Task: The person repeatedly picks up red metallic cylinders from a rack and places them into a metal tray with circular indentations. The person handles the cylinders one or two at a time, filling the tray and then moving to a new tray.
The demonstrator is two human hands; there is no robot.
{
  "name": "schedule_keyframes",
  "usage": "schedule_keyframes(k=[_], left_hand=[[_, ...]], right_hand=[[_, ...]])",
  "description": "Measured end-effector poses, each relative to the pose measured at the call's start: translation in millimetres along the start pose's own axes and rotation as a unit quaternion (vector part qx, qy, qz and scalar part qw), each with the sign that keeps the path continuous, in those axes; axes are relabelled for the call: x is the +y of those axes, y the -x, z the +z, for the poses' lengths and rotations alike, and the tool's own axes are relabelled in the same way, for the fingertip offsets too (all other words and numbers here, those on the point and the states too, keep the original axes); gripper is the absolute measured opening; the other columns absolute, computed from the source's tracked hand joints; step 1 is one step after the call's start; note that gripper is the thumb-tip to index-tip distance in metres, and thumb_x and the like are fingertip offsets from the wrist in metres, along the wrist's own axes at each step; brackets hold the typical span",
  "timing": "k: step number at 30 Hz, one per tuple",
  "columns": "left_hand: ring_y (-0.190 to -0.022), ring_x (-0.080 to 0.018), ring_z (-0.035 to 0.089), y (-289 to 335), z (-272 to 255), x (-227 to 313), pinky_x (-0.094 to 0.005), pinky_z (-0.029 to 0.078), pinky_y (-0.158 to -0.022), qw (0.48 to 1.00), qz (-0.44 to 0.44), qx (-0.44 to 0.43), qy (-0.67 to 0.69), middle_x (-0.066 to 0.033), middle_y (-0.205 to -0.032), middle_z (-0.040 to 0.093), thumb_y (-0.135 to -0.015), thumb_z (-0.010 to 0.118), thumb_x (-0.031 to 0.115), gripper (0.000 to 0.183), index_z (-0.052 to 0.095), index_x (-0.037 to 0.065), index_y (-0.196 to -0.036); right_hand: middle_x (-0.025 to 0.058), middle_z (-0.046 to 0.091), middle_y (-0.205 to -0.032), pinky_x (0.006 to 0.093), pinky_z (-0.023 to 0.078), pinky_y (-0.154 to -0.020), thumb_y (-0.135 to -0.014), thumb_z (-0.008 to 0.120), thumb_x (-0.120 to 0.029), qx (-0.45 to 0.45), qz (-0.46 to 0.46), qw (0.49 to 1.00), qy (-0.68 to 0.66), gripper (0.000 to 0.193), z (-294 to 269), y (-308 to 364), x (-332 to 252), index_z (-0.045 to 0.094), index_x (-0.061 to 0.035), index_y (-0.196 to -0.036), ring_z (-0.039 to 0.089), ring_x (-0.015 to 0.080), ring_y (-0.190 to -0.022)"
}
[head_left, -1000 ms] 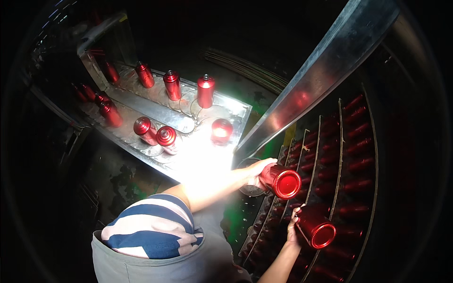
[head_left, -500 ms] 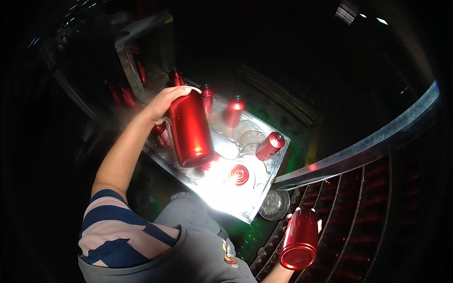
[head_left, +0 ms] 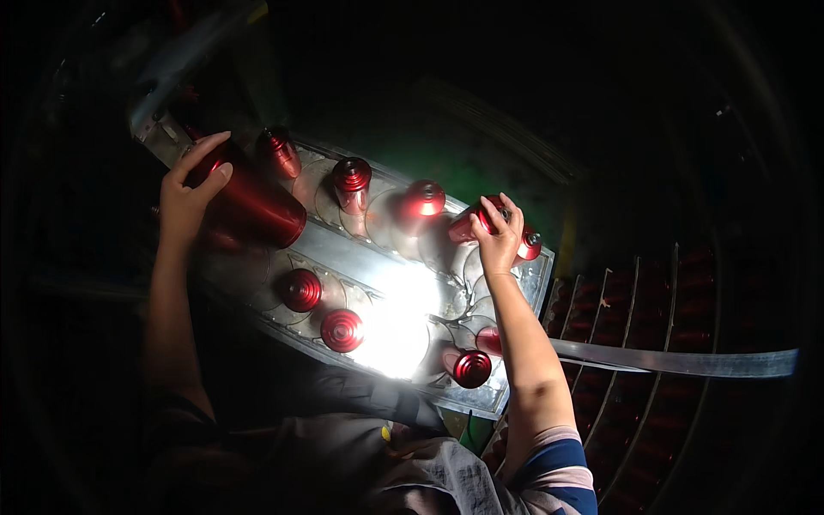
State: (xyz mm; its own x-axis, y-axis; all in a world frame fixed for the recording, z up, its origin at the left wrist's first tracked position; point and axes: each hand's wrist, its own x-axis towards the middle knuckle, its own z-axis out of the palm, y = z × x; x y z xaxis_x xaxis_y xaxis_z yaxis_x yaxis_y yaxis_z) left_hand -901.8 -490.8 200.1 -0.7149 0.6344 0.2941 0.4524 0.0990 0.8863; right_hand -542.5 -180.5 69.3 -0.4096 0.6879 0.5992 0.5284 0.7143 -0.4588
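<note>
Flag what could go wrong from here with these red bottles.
The left hand holds a large-looking bottle tilted; it might slip or bump a standing bottle.
The right hand grips a second bottle near a corner bottle, which it could topple.
Glare might hide marks on the metal table.

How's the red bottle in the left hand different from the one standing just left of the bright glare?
The held bottle is in the left hand; the standing bottle is on the metal conveyor, untouched. The held bottle shows its long side; the standing bottle shows mostly its ringed top. The held bottle looks bigger and darker, the standing bottle smaller and brighter. Both are shiny red.
</note>
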Motion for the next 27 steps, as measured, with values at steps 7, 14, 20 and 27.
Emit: schedule_keyframes(k=[7,14,20,27], left_hand=[[-0.13,-0.0247,0.053,26,65,3,-0.038,0.039,-0.112,0.999,0.04,0.004,-0.001,-0.0119,-0.138,0.059,-0.086,0.07,0.012,0.045,0.065,0.006,-0.13],[-0.13,-0.0305,0.051,113,78,16,-0.0431,0.048,-0.105,0.98,0.001,-0.101,-0.171,-0.0142,-0.142,0.049,-0.081,0.076,0.014,0.048,0.065,0.01,-0.128],[-0.125,-0.0313,0.053,232,223,-19,-0.0428,0.047,-0.103,0.971,0.188,-0.027,-0.143,-0.0094,-0.134,0.058,-0.065,0.086,0.014,0.047,0.076,0.019,-0.111],[-0.134,-0.0352,0.042,317,230,-35,-0.0443,0.041,-0.11,0.962,0.185,-0.157,-0.125,-0.008,-0.146,0.048,-0.074,0.082,0.022,0.04,0.075,0.026,-0.113]], right_hand=[[0.0115,0.047,-0.147,0.0418,0.04,-0.111,-0.074,0.083,-0.018,-0.089,0.043,0.995,0.029,0.041,46,15,81,0.076,-0.0217,-0.115,0.043,0.0348,-0.131],[0.0128,0.056,-0.14,0.0425,0.043,-0.107,-0.075,0.08,-0.007,-0.278,-0.035,0.936,-0.213,0.046,-67,57,-15,0.073,-0.0129,-0.12,0.053,0.0331,-0.125],[0.0159,0.047,-0.142,0.0466,0.036,-0.11,-0.061,0.093,-0.022,-0.417,0.064,0.887,-0.19,0.074,-204,230,35,0.065,-0.0088,-0.129,0.039,0.0359,-0.132],[0.0186,0.052,-0.137,0.0434,0.036,-0.109,-0.082,0.075,-0.007,-0.261,0.14,0.945,-0.139,0.031,-225,290,-7,0.068,-0.0075,-0.112,0.046,0.0351,-0.127]])
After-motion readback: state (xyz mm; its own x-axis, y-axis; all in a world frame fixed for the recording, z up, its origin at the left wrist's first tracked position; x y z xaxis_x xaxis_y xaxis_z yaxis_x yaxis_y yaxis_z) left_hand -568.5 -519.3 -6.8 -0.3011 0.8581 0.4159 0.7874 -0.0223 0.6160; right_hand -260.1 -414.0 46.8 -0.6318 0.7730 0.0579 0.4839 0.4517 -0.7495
